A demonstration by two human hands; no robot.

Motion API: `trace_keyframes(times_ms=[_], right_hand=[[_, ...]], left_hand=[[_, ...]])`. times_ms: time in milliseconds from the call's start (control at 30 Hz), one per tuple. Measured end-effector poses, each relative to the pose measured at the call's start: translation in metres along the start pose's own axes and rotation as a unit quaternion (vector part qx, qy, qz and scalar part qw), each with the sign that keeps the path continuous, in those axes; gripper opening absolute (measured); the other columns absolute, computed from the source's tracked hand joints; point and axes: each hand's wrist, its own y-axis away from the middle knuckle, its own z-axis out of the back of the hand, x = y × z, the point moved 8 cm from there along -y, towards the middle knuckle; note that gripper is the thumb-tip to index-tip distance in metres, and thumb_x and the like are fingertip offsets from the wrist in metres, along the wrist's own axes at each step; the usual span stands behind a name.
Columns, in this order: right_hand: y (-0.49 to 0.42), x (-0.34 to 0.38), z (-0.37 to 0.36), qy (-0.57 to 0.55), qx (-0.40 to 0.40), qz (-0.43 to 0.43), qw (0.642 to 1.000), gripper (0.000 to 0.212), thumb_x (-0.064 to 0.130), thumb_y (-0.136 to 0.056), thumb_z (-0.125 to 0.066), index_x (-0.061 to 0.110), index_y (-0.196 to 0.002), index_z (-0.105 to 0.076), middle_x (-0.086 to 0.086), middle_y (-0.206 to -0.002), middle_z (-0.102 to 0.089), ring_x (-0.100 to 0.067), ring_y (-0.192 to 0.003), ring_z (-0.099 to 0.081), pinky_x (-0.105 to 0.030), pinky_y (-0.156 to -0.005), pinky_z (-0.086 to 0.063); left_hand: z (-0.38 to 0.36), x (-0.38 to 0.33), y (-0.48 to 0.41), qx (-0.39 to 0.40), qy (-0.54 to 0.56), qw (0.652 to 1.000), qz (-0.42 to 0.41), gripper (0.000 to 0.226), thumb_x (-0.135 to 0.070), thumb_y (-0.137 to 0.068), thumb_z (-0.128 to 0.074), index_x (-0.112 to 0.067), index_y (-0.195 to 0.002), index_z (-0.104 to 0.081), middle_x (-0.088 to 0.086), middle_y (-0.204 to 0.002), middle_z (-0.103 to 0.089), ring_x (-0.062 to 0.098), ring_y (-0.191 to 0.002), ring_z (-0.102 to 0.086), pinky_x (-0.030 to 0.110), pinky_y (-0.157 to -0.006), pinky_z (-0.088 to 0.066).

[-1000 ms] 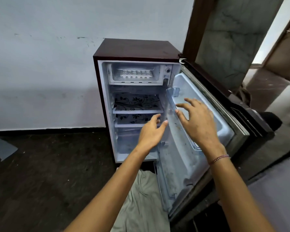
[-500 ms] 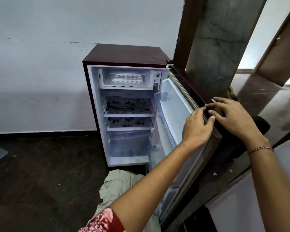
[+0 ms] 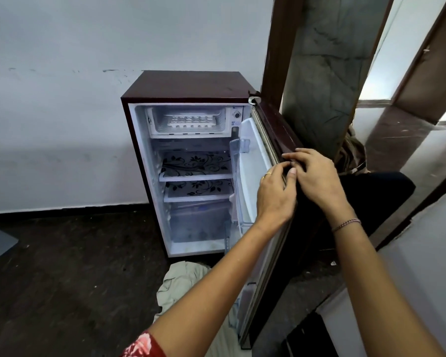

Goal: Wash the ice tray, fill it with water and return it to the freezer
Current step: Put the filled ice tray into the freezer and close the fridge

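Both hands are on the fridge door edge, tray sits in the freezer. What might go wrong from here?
1. Left hand and right hand both sit on the door edge; fingers may get pinched if it swings shut.
2. The cloth on the floor lies in the door's swing path and might snag it.
3. A hard slam may slosh the ice tray, if filled; its contents are unclear.

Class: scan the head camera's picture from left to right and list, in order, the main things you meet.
Grey sheet low at the far left → ice tray in the freezer compartment → left hand gripping the fridge door by its edge → right hand → brown door at the far right.
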Motion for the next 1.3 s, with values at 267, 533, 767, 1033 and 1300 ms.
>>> trace_keyframes(times_ms=[267, 533, 767, 1033, 1300], right_hand=[[0.0, 0.05, -0.049, -0.045, 0.004, -0.013, 0.999, 0.029, 0.017, -0.096, -0.045, 0.022, -0.111, -0.07, 0.002, -0.135, -0.051, -0.025, -0.126, -0.039, -0.032, -0.102, -0.031], [-0.006, 0.105, -0.095, 0.005, -0.021, 0.089, 0.996, 0.029, 0.028, -0.097, -0.043, 0.031, -0.114, -0.066, 0.006, -0.129, -0.054, -0.026, -0.11, -0.04, -0.044, -0.088, -0.042], [-0.024, 0.141, -0.143, 0.02, -0.075, 0.152, 0.985, 0.056, 0.044, -0.091, -0.019, 0.029, -0.122, -0.063, 0.003, -0.126, -0.057, -0.028, -0.105, -0.047, -0.036, -0.086, -0.038], [-0.062, 0.172, -0.199, 0.062, -0.06, 0.194, 0.977, 0.055, 0.048, -0.095, -0.02, 0.027, -0.129, -0.057, 0.003, -0.13, -0.054, -0.026, -0.1, -0.046, -0.027, -0.081, -0.03], [-0.1, 0.201, -0.25, 0.012, -0.137, 0.221, 0.966, 0.042, 0.041, -0.097, -0.037, 0.022, -0.125, -0.06, -0.001, -0.127, -0.057, -0.024, -0.094, -0.041, -0.032, -0.08, -0.042]], left_hand=[[0.074, 0.015, 0.004, -0.065, -0.026, 0.997, 0.025, 0.03, -0.023, -0.098, -0.043, -0.01, -0.118, -0.061, 0.007, -0.118, -0.063, 0.021, -0.109, -0.056, 0.036, -0.094, -0.044], [0.144, 0.031, -0.005, -0.126, -0.212, 0.969, 0.015, 0.034, -0.033, -0.096, -0.04, -0.019, -0.122, -0.058, 0.002, -0.121, -0.061, 0.021, -0.112, -0.055, 0.037, -0.091, -0.044], [0.201, 0.054, -0.021, -0.246, -0.31, 0.917, -0.058, 0.031, -0.029, -0.091, -0.045, -0.016, -0.111, -0.066, 0.005, -0.108, -0.064, 0.026, -0.092, -0.063, 0.036, -0.074, -0.048], [0.263, 0.094, -0.066, -0.276, -0.303, 0.911, -0.048, 0.029, -0.028, -0.091, -0.045, -0.015, -0.104, -0.068, 0.006, -0.111, -0.062, 0.028, -0.092, -0.061, 0.035, -0.07, -0.044], [0.319, 0.141, -0.121, -0.339, -0.304, 0.889, -0.048, 0.029, -0.025, -0.095, -0.038, -0.011, -0.1, -0.063, 0.007, -0.103, -0.061, 0.025, -0.09, -0.058, 0.025, -0.067, -0.033]])
